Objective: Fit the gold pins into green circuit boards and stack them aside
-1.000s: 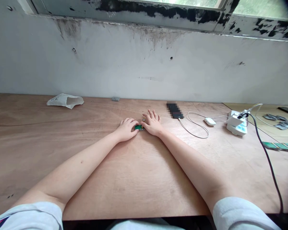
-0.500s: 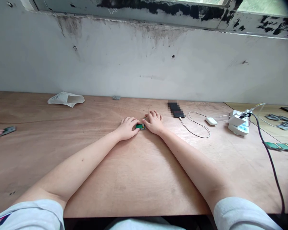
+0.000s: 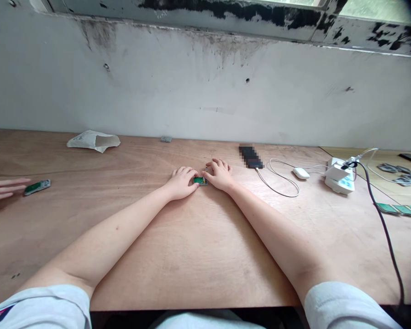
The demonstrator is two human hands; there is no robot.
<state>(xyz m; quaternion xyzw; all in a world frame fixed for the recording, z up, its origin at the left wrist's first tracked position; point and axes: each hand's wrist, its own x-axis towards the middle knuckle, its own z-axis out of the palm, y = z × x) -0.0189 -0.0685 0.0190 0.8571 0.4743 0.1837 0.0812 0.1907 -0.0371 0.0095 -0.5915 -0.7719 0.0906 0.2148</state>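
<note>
A small green circuit board (image 3: 200, 181) lies on the wooden table in front of me, between my two hands. My left hand (image 3: 181, 183) grips its left end between thumb and forefinger, the other fingers resting on the tabletop. At the board's right end, my right hand (image 3: 221, 174) has its thumb against the components, with its other fingers curved over the table. The right fingertips partly hide that end. Far left, another person's hand (image 3: 5, 189) reaches in beside a second green board (image 3: 37, 187) lying on the table.
A crumpled white paper bag (image 3: 94, 140) and a small grey piece (image 3: 166, 139) lie near the wall. To the right are a blurred-out black phone (image 3: 251, 156) on a white cable, a white earbud case (image 3: 300, 173), a power strip (image 3: 340, 176) and green board strips (image 3: 400, 209).
At far left, the other person's hand and the second board have moved right, further into view, and that hand's fingers have straightened. My hands and their board stay nearly still.
</note>
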